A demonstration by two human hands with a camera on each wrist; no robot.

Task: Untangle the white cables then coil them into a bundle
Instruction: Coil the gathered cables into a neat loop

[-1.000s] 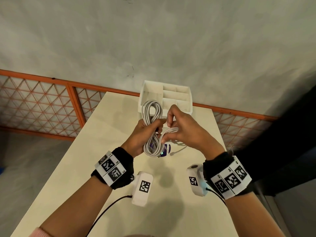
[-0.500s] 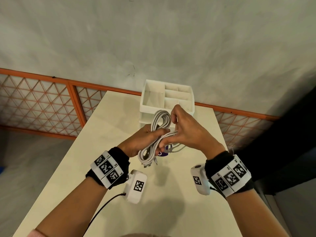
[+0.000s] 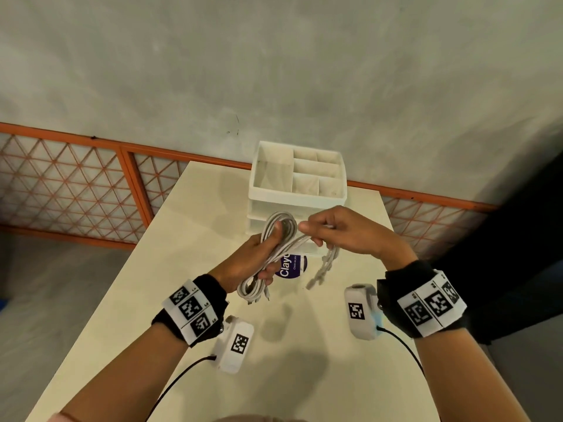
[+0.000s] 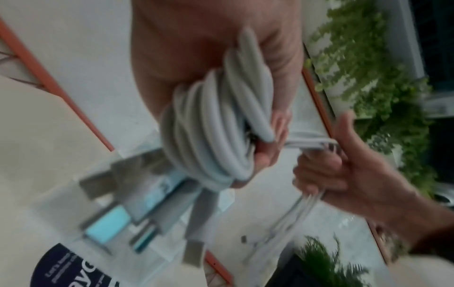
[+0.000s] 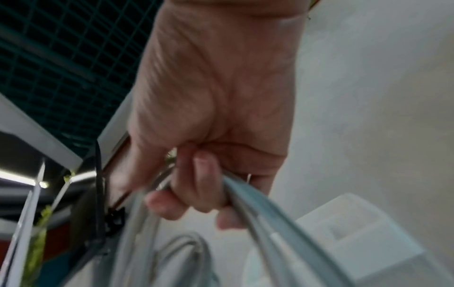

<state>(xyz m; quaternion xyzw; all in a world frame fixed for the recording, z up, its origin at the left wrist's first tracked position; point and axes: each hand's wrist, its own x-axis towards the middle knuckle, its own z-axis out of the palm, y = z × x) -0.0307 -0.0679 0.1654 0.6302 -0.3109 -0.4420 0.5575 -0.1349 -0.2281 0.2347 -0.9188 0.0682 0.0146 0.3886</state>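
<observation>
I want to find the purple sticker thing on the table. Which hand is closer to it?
Left. The left hand holds the white cables right beside the purple label; the right hand is farther back and to its right.

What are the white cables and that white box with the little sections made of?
The white cables look like soft rubbery plastic: smooth, matte, bending into tight loops in the left hand while the right hand pulls the loose ends. The white box looks like hard plastic, with thin, straight, slightly shiny walls, though I can't be sure.
</observation>
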